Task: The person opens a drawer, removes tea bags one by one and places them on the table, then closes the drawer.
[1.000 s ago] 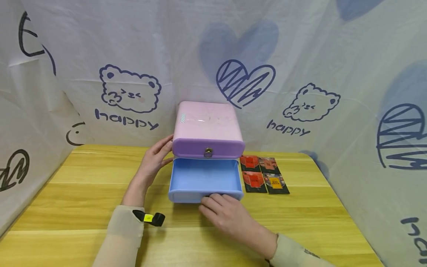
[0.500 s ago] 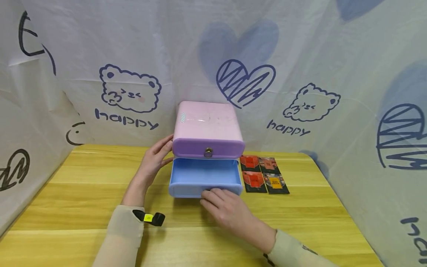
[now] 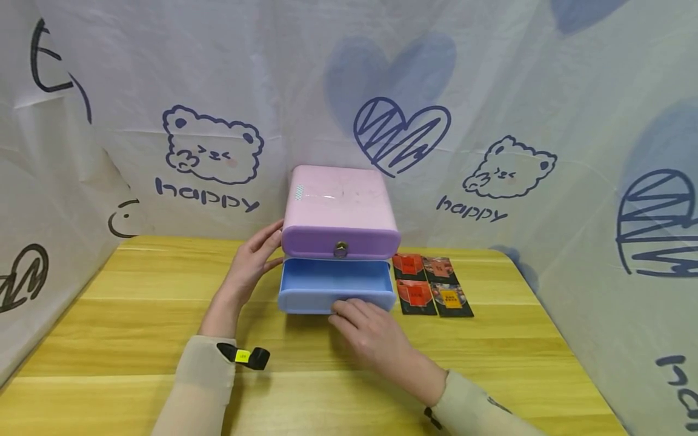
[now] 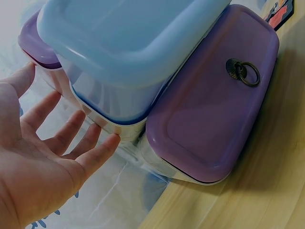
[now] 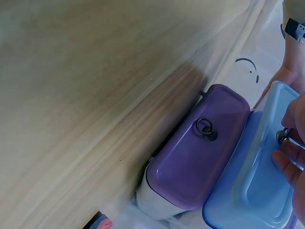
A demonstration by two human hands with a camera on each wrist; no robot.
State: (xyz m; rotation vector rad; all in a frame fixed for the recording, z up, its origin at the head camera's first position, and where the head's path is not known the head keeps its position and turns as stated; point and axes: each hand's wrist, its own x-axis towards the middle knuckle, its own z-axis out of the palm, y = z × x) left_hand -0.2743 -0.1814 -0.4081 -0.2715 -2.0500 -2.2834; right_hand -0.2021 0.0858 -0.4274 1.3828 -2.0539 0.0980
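Note:
A small drawer cabinet [image 3: 340, 197] with a pale pink top stands by the cloth backdrop. Its middle drawer, the blue drawer [image 3: 335, 301], is pulled partway out and bare inside where visible. Fingers of my right hand [image 3: 373, 333] are at its front, gripping the metal ring pull [image 5: 283, 135] in the right wrist view. My left hand [image 3: 248, 266] rests against the cabinet's left side, fingers spread and fairly straight in the left wrist view. The top purple drawer [image 3: 311, 242] and the bottom purple drawer [image 4: 209, 100] are closed, each with a ring pull.
Several dark packets [image 3: 417, 295] with red or orange labels lie flat to the right of the cabinet. The wooden table [image 3: 163, 303] ends at a white printed cloth [image 3: 305, 72] behind. A black strap camera [image 3: 256, 358] sits on the left sleeve.
The blue drawer has slid inward, away from me, with my right hand moving along at its front. My left hand and the packets have stayed put.

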